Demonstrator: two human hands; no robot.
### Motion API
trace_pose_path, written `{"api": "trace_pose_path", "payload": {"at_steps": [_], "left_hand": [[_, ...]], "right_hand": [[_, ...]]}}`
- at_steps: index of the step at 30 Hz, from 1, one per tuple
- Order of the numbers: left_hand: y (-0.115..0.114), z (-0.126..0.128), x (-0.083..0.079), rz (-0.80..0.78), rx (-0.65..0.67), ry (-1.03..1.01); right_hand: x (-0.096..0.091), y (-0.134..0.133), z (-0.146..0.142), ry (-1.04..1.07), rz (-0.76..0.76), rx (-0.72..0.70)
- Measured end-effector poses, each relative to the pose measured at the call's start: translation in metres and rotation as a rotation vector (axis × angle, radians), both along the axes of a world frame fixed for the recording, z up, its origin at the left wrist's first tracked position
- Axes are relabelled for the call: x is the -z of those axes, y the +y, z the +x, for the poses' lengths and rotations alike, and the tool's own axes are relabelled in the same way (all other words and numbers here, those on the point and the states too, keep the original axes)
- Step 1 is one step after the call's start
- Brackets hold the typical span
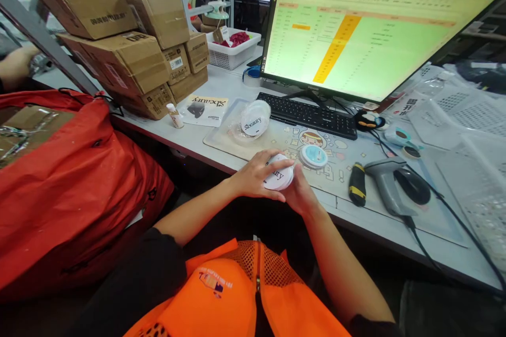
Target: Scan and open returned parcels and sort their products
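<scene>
My left hand (255, 175) is wrapped over a round white tub (279, 175) with dark lettering on its lid, partly covered by my fingers. From below and the right, my right hand (301, 192) grips the same tub; some of its fingers are hidden behind it. Both hands are just off the desk's front edge. Just behind them on the printed desk mat (336, 168) lies a flat round tub with a light blue label (314, 156). Another white lettered tub (255, 119), in clear plastic wrap, rests farther back.
Cardboard boxes (118, 63) are stacked at the left, beside a red bag (71, 210). A small bottle (174, 116) and a flat printed packet (203, 110) sit near them. Keyboard (312, 116), monitor (356, 37), barcode scanner (385, 184), box cutter (357, 184) and mouse (413, 186) occupy the right.
</scene>
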State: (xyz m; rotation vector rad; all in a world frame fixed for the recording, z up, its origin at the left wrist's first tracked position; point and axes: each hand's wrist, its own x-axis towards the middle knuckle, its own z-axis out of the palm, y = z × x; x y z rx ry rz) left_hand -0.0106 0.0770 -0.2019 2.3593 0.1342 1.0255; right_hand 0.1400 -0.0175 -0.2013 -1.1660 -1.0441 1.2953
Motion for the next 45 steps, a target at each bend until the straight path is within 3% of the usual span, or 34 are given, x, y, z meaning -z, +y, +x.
{"api": "trace_pose_path", "payload": {"at_steps": [5,8,11,16,19,21,23,26,29,32,35,38,42,45], "left_hand": [[0.0,0.001,-0.001,-0.121,0.004,-0.026],[-0.009,0.007,0.001,-0.28,-0.047,-0.13],[-0.017,0.016,0.0,-0.527,-0.095,-0.175],[-0.013,0.034,-0.007,-0.959,-0.133,-0.187],[-0.003,0.043,-0.012,-1.146,-0.06,-0.129],[0.005,0.046,-0.017,-1.181,-0.022,-0.098],[0.013,0.045,-0.022,-1.168,-0.079,-0.089],[0.021,0.038,-0.03,-1.188,-0.191,-0.116],[0.018,0.026,-0.038,-1.107,-0.067,-0.162],[0.004,0.013,-0.046,-0.791,0.082,-0.106],[-0.009,0.003,-0.055,-0.384,0.04,0.047],[-0.013,0.0,-0.06,-0.121,-0.086,0.231],[-0.014,0.002,-0.058,0.023,-0.173,0.375],[-0.012,0.005,-0.052,0.037,-0.172,0.356]], "right_hand": [[-0.001,-0.003,0.003,0.042,0.024,0.032],[0.0,-0.003,0.0,-0.059,0.125,0.097],[0.0,-0.004,0.001,-0.263,0.305,0.179],[0.002,-0.007,0.014,-0.817,0.556,0.26],[0.006,-0.007,0.02,-0.973,0.628,0.252],[0.007,-0.008,0.022,-0.988,0.643,0.279],[0.008,-0.01,0.024,-0.94,0.646,0.339],[0.01,-0.014,0.029,-0.661,0.574,0.389],[0.012,-0.018,0.037,-0.21,0.399,0.254],[0.013,-0.021,0.042,0.021,0.265,0.146],[0.01,-0.025,0.041,0.003,0.231,0.139],[0.001,-0.027,0.036,-0.038,0.24,0.176],[-0.014,-0.028,0.034,-0.148,0.231,0.233],[-0.019,-0.031,0.035,-0.195,0.198,0.266]]}}
